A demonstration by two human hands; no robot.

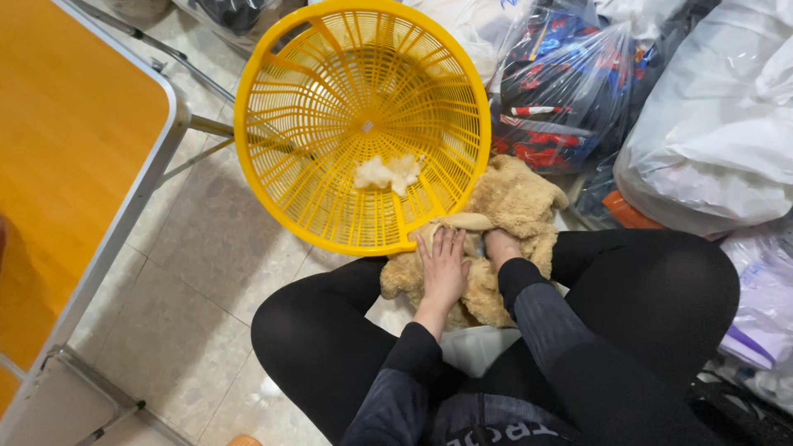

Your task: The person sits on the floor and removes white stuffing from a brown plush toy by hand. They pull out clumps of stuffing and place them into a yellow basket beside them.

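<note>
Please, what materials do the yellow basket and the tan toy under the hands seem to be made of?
Yellow basket: likely moulded plastic, glossy, with thin ribs and open slots. Tan toy: apparently plush fabric, a fuzzy matte pile. White tuft in the basket: possibly fibre stuffing, loose and fluffy.

stuffing [388, 173] in basket [273, 91], toy [516, 202] perhaps touching

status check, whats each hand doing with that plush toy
Left hand flat on tan plush toy in lap. Right hand buried in the toy, fingers hidden. Yellow basket tilted just ahead, white stuffing clump inside.
</note>
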